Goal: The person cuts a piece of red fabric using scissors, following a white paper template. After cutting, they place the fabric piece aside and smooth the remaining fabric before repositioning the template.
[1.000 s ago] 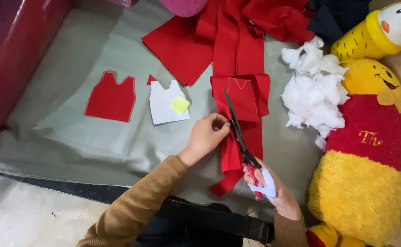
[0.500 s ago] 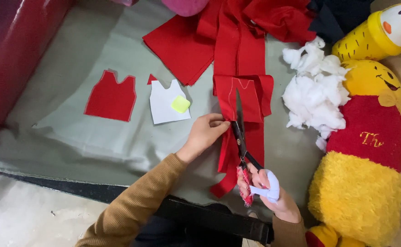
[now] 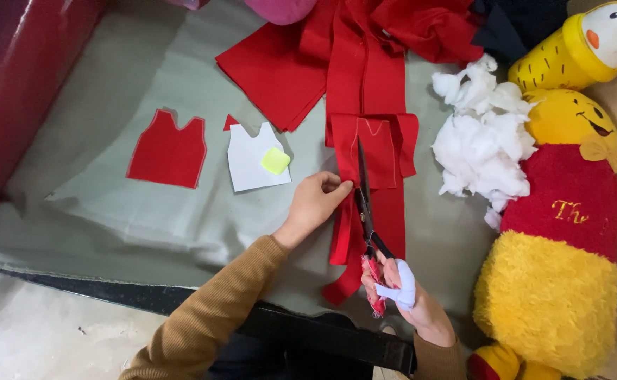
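Note:
My right hand (image 3: 401, 290) grips the handles of dark scissors (image 3: 363, 197), whose blades lie along a strip of red felt (image 3: 375, 151) marked with a white chalk outline. My left hand (image 3: 317, 200) pinches the left edge of that red strip beside the blades. Left of my hands lie a white paper vest pattern (image 3: 252, 158) with a small yellow-green chalk piece (image 3: 275, 161) on it, and a cut red vest shape (image 3: 170, 150).
More red fabric (image 3: 350, 42) is piled at the top. White stuffing (image 3: 483, 137) and a yellow plush toy in a red shirt (image 3: 560, 239) lie at the right. A yellow bird-shaped container (image 3: 581, 46) sits top right. Grey cloth (image 3: 111, 204) covers the work surface.
The scissors have swung from a slant to nearly straight up the red strip and moved further along it. My left hand still holds the felt's edge.

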